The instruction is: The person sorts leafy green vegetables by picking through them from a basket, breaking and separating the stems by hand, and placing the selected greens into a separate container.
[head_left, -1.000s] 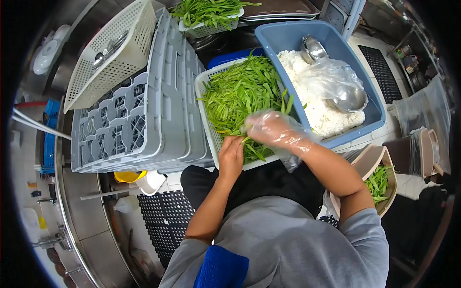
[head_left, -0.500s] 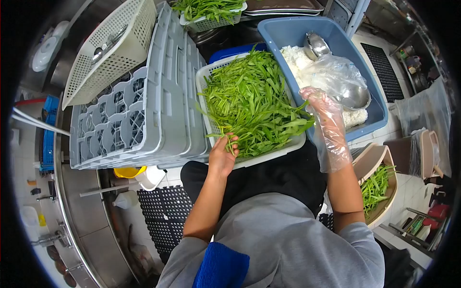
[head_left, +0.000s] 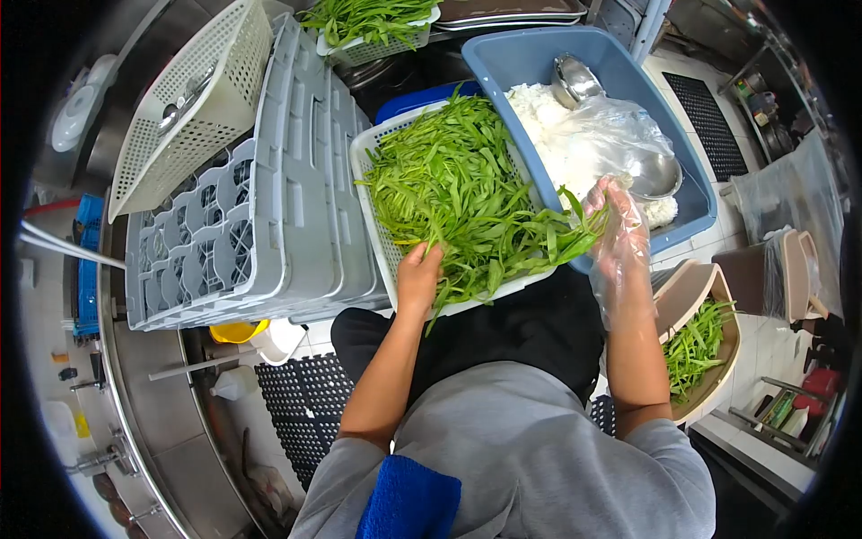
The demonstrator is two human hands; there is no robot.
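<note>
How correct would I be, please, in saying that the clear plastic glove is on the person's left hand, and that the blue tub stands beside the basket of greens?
The side is wrong: the head view shows the clear plastic glove on the right hand. The blue tub does stand beside the basket of greens.

No text, label, brand, number or sign can be read. The items on the low rack (head_left: 794, 422) at the near right are too small and blurred to tell lettering, and creases and glare on the clear bag (head_left: 611, 126) in the blue tub (head_left: 702, 199) leave nothing legible.
</note>
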